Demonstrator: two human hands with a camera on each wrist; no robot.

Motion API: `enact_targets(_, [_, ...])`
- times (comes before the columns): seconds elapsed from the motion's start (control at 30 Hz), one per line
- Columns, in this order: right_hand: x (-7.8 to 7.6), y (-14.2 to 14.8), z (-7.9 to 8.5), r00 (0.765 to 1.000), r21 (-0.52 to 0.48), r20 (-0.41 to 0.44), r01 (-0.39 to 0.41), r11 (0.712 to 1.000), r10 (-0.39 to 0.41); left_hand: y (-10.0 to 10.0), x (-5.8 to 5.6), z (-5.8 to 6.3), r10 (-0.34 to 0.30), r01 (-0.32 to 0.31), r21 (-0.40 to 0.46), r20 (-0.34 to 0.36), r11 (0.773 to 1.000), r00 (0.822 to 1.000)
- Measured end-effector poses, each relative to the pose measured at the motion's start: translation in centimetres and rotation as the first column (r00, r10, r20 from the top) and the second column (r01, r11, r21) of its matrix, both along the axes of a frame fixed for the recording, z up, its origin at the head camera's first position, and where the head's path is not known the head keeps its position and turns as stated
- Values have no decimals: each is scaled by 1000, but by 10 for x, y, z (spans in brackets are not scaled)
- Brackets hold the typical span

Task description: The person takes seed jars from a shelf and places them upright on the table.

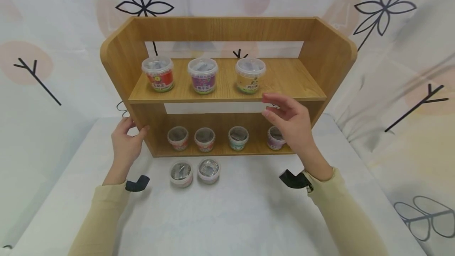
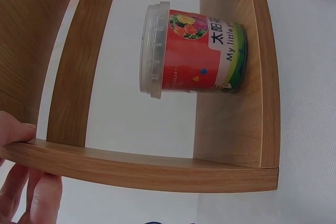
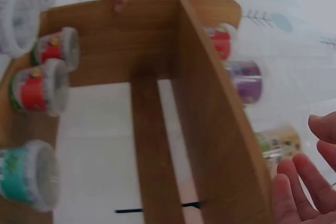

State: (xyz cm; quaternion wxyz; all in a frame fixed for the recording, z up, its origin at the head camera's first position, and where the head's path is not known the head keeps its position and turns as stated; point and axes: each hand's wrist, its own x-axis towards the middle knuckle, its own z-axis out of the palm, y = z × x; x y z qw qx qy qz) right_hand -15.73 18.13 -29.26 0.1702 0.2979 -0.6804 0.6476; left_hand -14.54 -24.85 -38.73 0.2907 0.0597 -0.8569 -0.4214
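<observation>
A two-tier wooden shelf (image 1: 227, 100) stands on the white table. At its left side panel, my left hand (image 1: 126, 144) grips the edge, the thumb inside and the fingers outside, as the left wrist view shows. My right hand (image 1: 289, 119) hovers before the shelf's right half, fingers bent and apart, holding nothing. Nearest to it are the yellow-labelled cup (image 1: 250, 76) on the upper tier and a purple-labelled cup (image 1: 275, 138) on the lower tier, partly hidden by the hand. A red-labelled cup (image 2: 202, 51) sits in the lower tier near my left hand.
On the upper tier also stand a red-labelled cup (image 1: 158, 74) and a purple-labelled cup (image 1: 203, 76). The lower tier holds more cups, one with a teal label (image 1: 238, 138). Two lidded cups (image 1: 209, 171) stand on the table before the shelf. Patterned cloth hangs behind.
</observation>
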Motion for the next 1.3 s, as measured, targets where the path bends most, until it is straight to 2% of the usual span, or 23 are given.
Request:
enact_targets(0.2, [-6, 5, 27, 998, -66, -25, 58, 996, -59, 1, -1, 1, -12, 12, -3, -11, 1000, 1000])
enact_targets(0.37, [-14, 2, 38, 996, -73, -3, 88, 994, -88, 1, -1, 2, -5, 5, -2, 0, 1000, 1000])
enact_targets(0.57, [-27, -5, 45, 996, -39, 29, 89, 995, -88, 1, 1, 1, 0, 0, 3, 2, 1000, 1000])
enact_targets(0.77, [-38, -11, 51, 996, 45, 60, 66, 997, -69, 1, 3, 1, 2, -2, -1, -15, 1000, 1000])
enact_targets(1.07, [-47, -15, 53, 995, 117, 86, 36, 993, -46, 0, 2, 0, -1, 1, -4, -28, 1000, 1000])
enact_targets(1.3, [-51, -18, 54, 992, 130, 94, 72, 989, -84, 1, 1, 0, -1, 1, -17, -27, 1000, 1000])
